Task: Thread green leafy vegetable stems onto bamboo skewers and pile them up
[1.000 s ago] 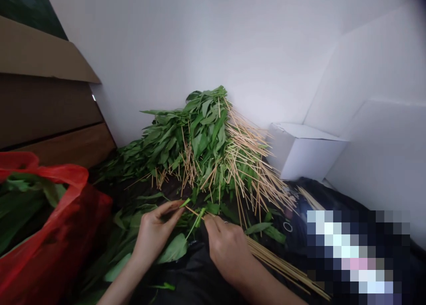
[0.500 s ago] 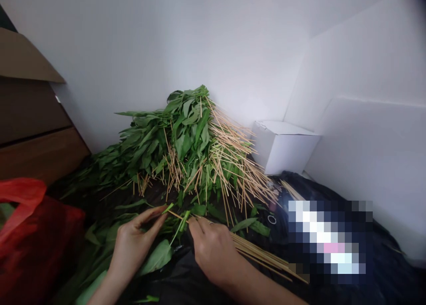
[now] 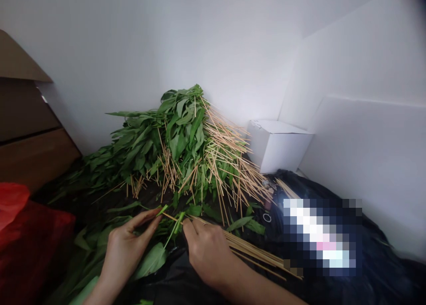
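My left hand (image 3: 128, 240), closed in a pinch, grips a leafy green stem (image 3: 162, 210) at its cut end. A thin bamboo skewer (image 3: 171, 217) runs from this stem toward my right hand (image 3: 208, 247), whose fingers are closed around it. Close to the right fingertips another short green stem piece (image 3: 179, 220) sits across the skewer, and a broad leaf (image 3: 152, 260) hangs below. The skewer's far part is hidden by the right hand. Beneath and beyond that hand lies a bundle of loose skewers (image 3: 259, 254).
A large heap of skewered leafy greens (image 3: 179, 132) leans against the wall. At left are a red plastic bag (image 3: 46, 234) and a cardboard box (image 3: 33, 154). A white box (image 3: 282, 147) stands at right, near a metal ring (image 3: 266, 217) on black plastic sheeting (image 3: 376, 234).
The whole scene has shifted slightly left in view. Both hands keep nearly the same pose, with the stem and skewer still between them.
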`<move>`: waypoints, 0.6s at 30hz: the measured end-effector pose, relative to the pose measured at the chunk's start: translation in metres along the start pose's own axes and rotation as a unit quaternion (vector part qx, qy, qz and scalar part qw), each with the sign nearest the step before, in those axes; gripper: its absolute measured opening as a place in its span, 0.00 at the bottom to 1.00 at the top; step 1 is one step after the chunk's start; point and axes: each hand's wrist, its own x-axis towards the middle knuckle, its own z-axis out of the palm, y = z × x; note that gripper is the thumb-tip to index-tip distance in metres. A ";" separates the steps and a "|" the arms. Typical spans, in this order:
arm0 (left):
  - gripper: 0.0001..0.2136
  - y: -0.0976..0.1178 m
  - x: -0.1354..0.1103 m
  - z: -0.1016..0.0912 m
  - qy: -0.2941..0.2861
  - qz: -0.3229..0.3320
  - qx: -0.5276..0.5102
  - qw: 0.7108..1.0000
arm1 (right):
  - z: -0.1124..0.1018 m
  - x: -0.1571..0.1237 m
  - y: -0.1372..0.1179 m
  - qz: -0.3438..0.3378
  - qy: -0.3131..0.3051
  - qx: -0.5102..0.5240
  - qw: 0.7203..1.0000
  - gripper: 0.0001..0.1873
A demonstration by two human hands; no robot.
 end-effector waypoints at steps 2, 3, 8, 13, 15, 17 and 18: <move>0.16 -0.002 -0.002 0.001 0.006 0.018 0.017 1.000 | 0.000 0.000 0.000 -0.001 0.001 -0.001 1.000 0.13; 0.15 -0.002 -0.003 0.002 0.008 0.030 0.026 0.999 | 0.000 0.000 0.000 0.001 -0.001 -0.001 1.000 0.13; 0.14 -0.002 -0.005 0.004 0.002 0.069 0.041 0.997 | 0.003 0.000 -0.001 0.008 -0.008 0.005 1.000 0.13; 0.16 -0.004 -0.002 0.000 -0.019 0.041 0.035 0.998 | 0.005 0.000 0.000 0.005 0.003 0.020 1.000 0.17; 0.16 -0.006 -0.002 -0.001 -0.024 0.036 0.034 0.998 | 0.004 0.000 0.000 0.009 0.007 0.024 1.000 0.17; 0.16 -0.008 -0.002 -0.001 -0.027 0.043 0.033 0.998 | 0.004 -0.001 -0.001 0.013 0.005 0.026 1.000 0.17; 0.16 -0.008 -0.002 -0.001 -0.027 0.049 0.033 0.998 | 0.004 -0.001 -0.001 0.013 0.003 0.025 1.000 0.16</move>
